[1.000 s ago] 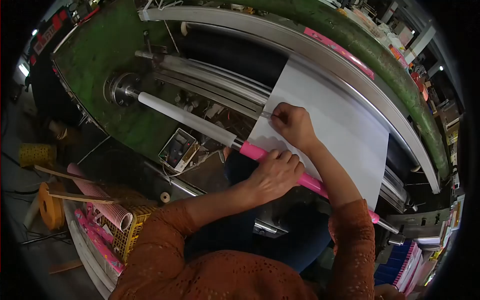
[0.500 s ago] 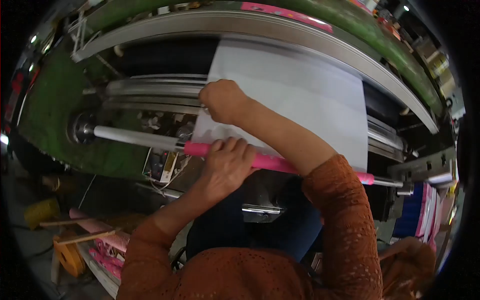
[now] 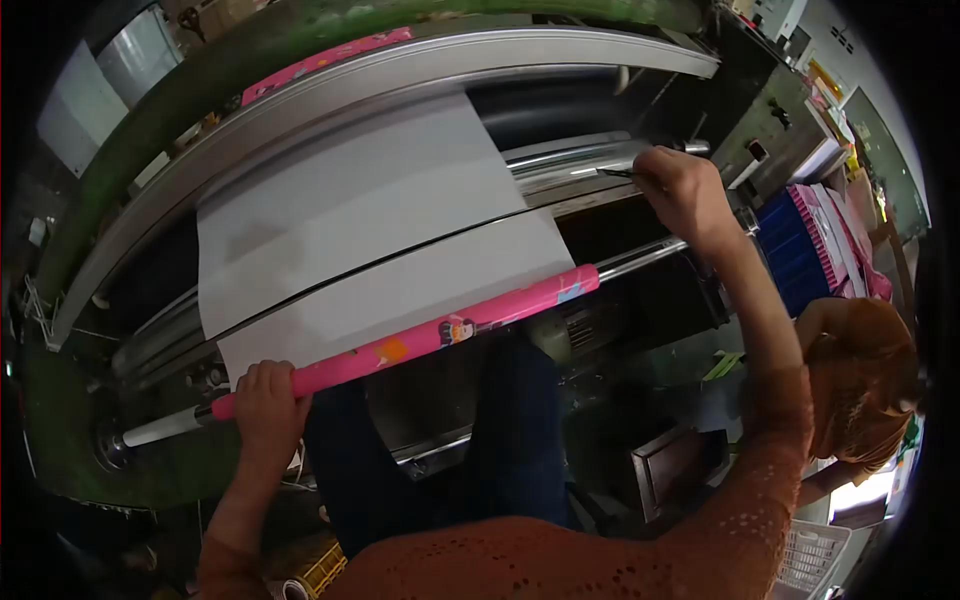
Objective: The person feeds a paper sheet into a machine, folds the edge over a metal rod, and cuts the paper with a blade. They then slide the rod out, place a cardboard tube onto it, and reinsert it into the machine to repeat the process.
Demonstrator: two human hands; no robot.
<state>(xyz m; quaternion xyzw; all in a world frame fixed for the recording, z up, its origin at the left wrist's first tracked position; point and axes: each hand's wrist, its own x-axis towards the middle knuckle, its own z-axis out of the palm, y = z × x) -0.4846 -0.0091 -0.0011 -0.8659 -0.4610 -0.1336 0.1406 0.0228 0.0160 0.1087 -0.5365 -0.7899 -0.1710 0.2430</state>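
Near its left end, the pink patterned roll (image 3: 420,340) is gripped by my left hand (image 3: 268,400), fingers wrapped over it. The roll sits on a metal shaft. White sheet (image 3: 370,200) runs down from the machine to the roll, and a dark straight gap crosses it, dividing it into an upper and a lower piece. My right hand (image 3: 685,190) is closed on a thin dark blade-like tool (image 3: 615,173), past the sheet's right edge and above the bare right part of the shaft.
A curved metal bar (image 3: 420,55) spans the machine behind the sheet. At the right, another person (image 3: 855,380) in a brown top stands near stacked blue and pink material (image 3: 800,245). A white basket (image 3: 815,550) lies at the lower right.
My right hand has moved from the sheet's left side to beyond its right edge. A gap now splits the sheet. My left hand holds the roll nearer its left end. The view has turned right.
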